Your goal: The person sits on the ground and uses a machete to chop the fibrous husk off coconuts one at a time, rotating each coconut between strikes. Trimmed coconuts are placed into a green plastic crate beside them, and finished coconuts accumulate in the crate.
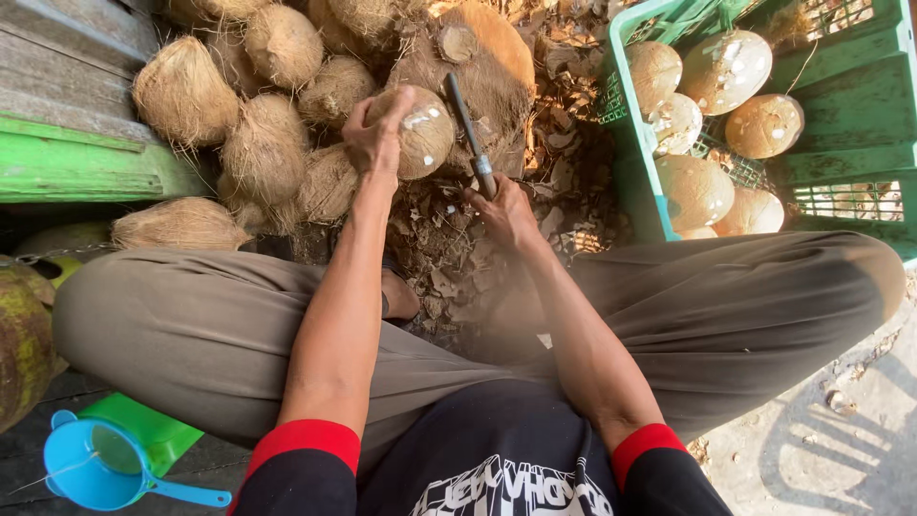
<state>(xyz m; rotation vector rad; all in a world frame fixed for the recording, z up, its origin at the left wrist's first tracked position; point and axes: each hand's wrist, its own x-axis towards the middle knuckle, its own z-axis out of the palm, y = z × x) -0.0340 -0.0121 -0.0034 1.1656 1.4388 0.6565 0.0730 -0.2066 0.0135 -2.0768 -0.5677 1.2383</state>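
Mid-husking, by the look of it. Left hand (374,134) fingers wrapped over the part-peeled coconut (420,132), pinning it against the husked pile (258,105). Right hand (501,212) closed on the knife (471,134), blade lying just right of the nut. Next cut needs a steady nut, fingers clear. Peeled ones sit in the green crate (860,105).

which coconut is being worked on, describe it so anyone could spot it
Start at the heap of hairy brown coconuts top left. At its right edge, the left hand grips one coconut, beside the blade held by the right hand. Unlike its neighbours, it shows pale shaved patches.
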